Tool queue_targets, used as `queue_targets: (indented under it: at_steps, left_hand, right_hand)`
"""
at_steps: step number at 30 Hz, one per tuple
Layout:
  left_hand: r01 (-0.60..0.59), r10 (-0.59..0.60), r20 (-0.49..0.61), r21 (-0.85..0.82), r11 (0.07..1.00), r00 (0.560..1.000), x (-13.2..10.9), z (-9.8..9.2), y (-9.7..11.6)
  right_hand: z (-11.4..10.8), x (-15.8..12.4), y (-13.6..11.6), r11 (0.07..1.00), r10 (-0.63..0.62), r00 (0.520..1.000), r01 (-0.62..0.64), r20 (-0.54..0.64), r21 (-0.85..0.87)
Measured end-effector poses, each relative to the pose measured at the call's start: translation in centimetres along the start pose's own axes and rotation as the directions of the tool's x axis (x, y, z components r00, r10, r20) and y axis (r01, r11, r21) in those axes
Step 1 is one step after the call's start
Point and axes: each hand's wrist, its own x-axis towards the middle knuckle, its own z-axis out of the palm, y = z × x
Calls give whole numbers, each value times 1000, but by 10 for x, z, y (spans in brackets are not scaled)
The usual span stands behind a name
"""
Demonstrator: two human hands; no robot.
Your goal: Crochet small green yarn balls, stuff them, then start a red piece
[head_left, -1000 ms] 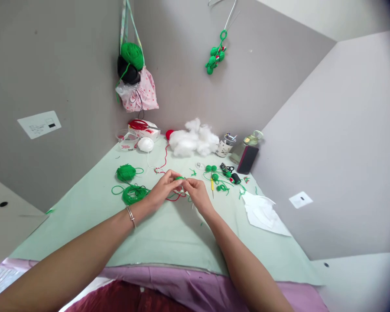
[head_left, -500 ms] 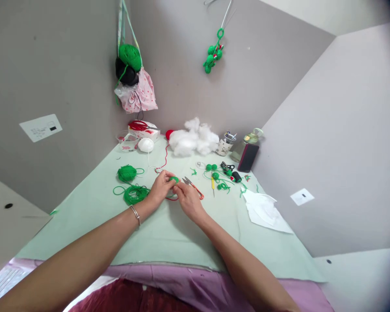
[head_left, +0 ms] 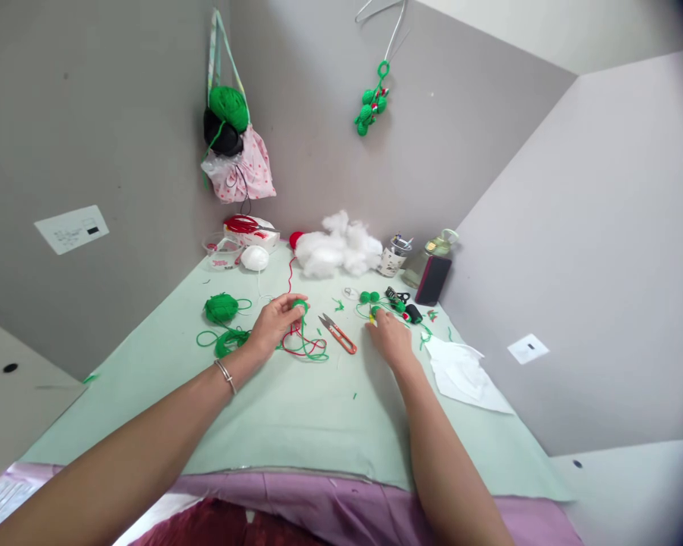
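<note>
My left hand (head_left: 273, 324) is closed on a small green crocheted piece (head_left: 300, 305), pinched between thumb and fingers. Green and red yarn tails (head_left: 307, 347) trail below it onto the cloth. To the right, my right hand (head_left: 391, 334) is down at the table with its fingers closed round a yellow-handled crochet hook (head_left: 372, 318), most of which the hand covers. Orange thread snips (head_left: 339, 334) lie between the two hands. Green crocheted balls (head_left: 369, 296) rest just beyond the right fingertips.
Green yarn (head_left: 221, 307) lies left of my left hand. White stuffing (head_left: 338, 246), a white yarn ball (head_left: 254, 258) and a pen cup (head_left: 393, 256) stand at the back. A phone (head_left: 433, 280) leans on a bottle at right, near white paper (head_left: 464, 375).
My right hand has left the green piece and moved right to the crochet hook. The left hand keeps the piece, slightly further left. Yarn tails and the snips now show more fully.
</note>
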Motion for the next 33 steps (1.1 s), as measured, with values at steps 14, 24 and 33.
queue_targets:
  at_steps: [14, 24, 33]
  left_hand:
    - [-63, 55, 54, 159, 985, 997, -2, 3, -11]
    - [-163, 167, -2, 205, 965, 986, 1, -6, -15]
    - [-196, 204, -9, 244, 950, 979, -2, -4, -10]
  right_hand:
    - [-6, -8, -9, 916, -247, 932, 134, 267, 377]
    - [16, -39, -52, 447, -576, 731, -93, 366, 890]
    - [22, -35, -50, 338, -514, 788, -177, 339, 924]
